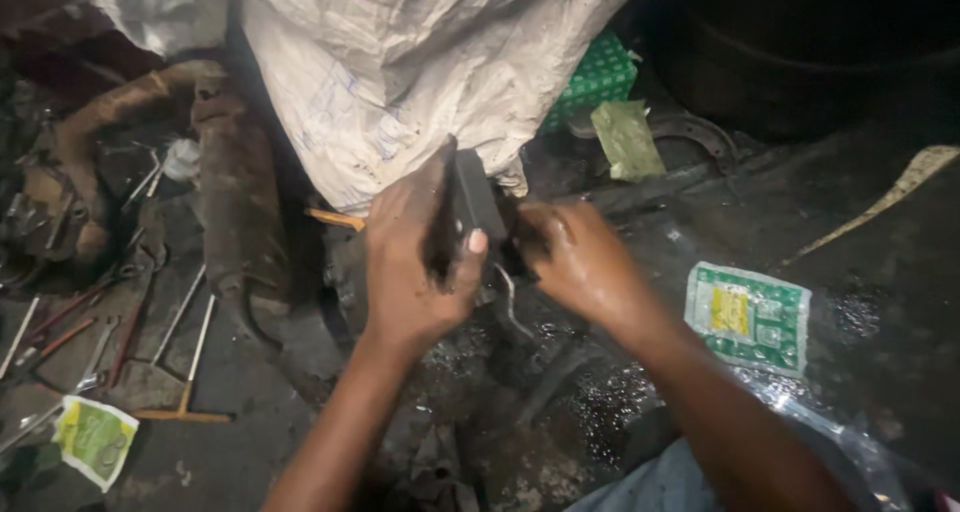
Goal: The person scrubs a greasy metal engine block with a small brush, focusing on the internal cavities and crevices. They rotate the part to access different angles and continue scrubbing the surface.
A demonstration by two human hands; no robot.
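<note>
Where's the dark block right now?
In the head view, centre: the dark block is gripped by the left hand, just below the white sack, with the right hand beside it.

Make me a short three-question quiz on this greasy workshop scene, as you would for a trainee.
1. True or false: the left hand grips the dark block from its left side.
2. Which lies on the floor to the right of the right hand?
A. a green and yellow packet
B. a red bucket
C. a coiled blue hose
3. Fill in: directly behind both hands stands a large white ____.

Key
1. True; the thumb wraps over the front of the block.
2. A
3. sack
</note>
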